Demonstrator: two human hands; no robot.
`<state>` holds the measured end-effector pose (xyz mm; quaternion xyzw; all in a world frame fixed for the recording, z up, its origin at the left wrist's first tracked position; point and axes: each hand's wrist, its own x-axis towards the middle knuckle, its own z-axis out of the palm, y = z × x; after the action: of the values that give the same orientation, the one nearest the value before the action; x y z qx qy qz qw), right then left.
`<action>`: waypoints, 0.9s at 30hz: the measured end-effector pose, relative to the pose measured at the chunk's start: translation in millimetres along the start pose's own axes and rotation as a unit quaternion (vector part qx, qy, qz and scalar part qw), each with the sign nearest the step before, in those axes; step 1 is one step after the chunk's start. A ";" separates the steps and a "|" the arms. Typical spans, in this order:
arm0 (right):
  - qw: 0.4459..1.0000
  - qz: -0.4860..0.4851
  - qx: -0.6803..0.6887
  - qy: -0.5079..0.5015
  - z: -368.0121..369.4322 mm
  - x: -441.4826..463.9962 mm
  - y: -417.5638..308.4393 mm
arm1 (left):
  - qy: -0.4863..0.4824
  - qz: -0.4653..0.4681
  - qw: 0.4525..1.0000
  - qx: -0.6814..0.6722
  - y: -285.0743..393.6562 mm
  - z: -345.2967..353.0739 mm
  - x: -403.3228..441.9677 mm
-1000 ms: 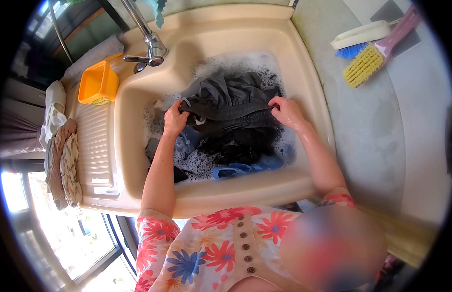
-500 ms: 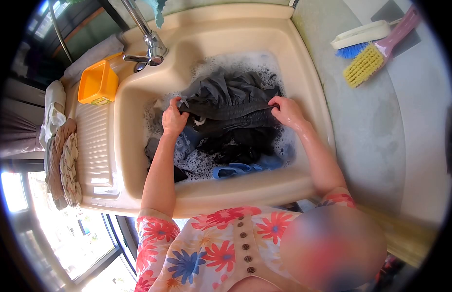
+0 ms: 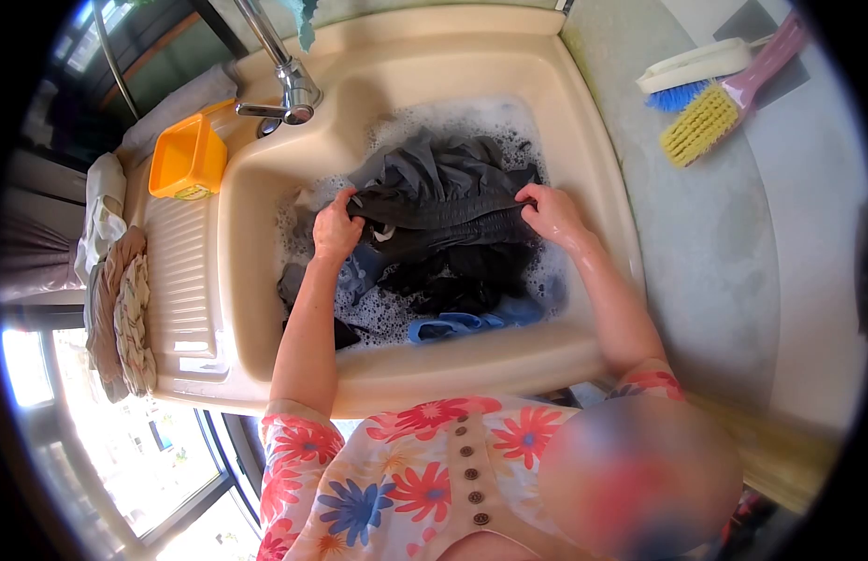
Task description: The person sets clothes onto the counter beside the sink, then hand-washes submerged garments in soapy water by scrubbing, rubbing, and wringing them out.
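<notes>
Evidently the grey garment [image 3: 443,178] lay bunched in the sink [image 3: 597,150] among suds [image 3: 382,320], its waistband [image 3: 452,215] spread between two hands. The left hand [image 3: 337,229] had its fingers closed on one end, and the right hand [image 3: 552,217] pinched the other. Wet, soapy cloth looked slippery, so a weak pinch could have let an end slide free and splash. Black cloth [image 3: 462,280] lay right beside the garment, with blue cloth [image 3: 457,325] nearer the person; a hard pull might have snagged or dragged either. Beyond, the tap [image 3: 300,98] stood over the far left corner, and an orange tub [image 3: 207,161] sat by the drainer [image 3: 181,290], where a stray elbow could have tipped it.
</notes>
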<state>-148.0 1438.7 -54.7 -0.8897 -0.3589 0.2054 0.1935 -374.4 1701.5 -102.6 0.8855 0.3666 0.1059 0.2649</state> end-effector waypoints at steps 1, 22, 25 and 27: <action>1.000 -0.002 0.000 0.001 0.4 0.3 0.4 | 0.000 0.001 1.000 0.002 -0.2 0.2 0.1; 1.000 -0.009 -0.001 -0.001 -0.2 -0.6 -0.3 | -0.024 0.000 1.000 0.020 1.5 -1.2 -0.2; 1.000 -0.012 -0.001 0.000 -0.1 -0.2 0.0 | -0.026 -0.002 0.999 0.022 1.8 -1.7 -0.6; 1.000 -0.014 0.001 0.002 1.0 0.3 1.2 | -0.030 -0.006 0.999 0.025 2.1 -1.7 -0.2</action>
<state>-147.6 1438.3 -56.2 -0.8849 -0.3705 0.2013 0.1976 -374.0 1700.8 -100.0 0.8924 0.3661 0.0686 0.2546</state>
